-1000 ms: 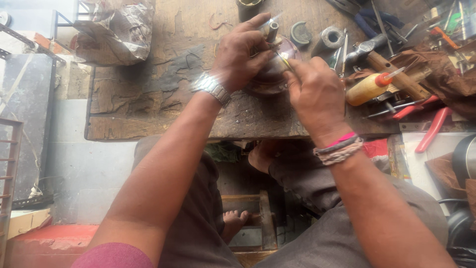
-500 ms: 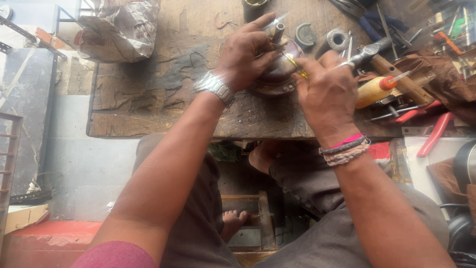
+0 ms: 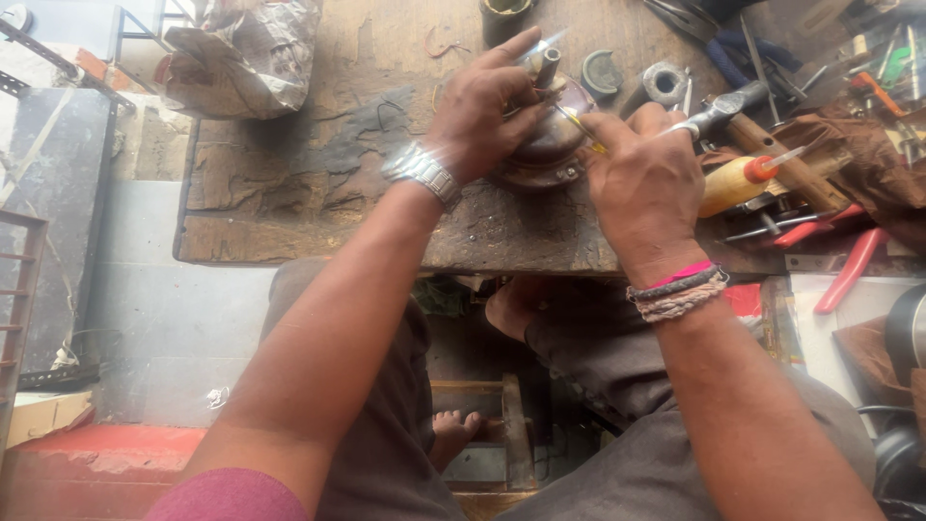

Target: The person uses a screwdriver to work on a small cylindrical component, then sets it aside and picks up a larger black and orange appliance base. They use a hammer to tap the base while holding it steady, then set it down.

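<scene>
On workbench (image 3: 289, 193), left hand (image 3: 482, 111) grips round metal part (image 3: 550, 145) w/ right hand (image 3: 646, 183) pinching thin tool (image 3: 579, 125).

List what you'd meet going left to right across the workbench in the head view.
Crumpled foil bag → left hand → round metal part → right hand → yellow bottle with red cap → red-handled pliers.
</scene>
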